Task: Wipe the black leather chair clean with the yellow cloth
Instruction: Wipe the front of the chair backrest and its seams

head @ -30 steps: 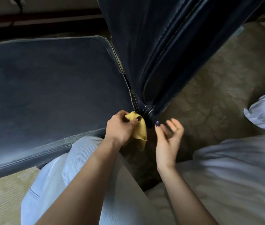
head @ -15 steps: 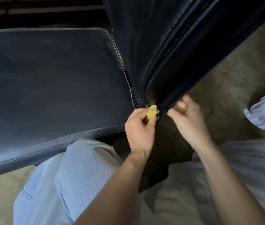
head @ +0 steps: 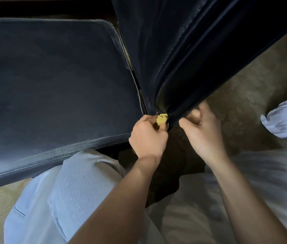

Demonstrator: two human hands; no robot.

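matt, finely grained leather chair (head: pixel 54 88) with stitched seams; soft crumpled yellow cloth (head: pixel 162 118); ribbed fabric trousers (head: pixel 79 187).

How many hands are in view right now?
2. The left hand presses the yellow cloth against the bottom corner of the chair back; the right hand grips the edge beside it.

The black leather chair (head: pixel 51 85) stands over a patterned beige carpet (head: pixel 258 81), with white bedding (head: pixel 271 173) just beside.
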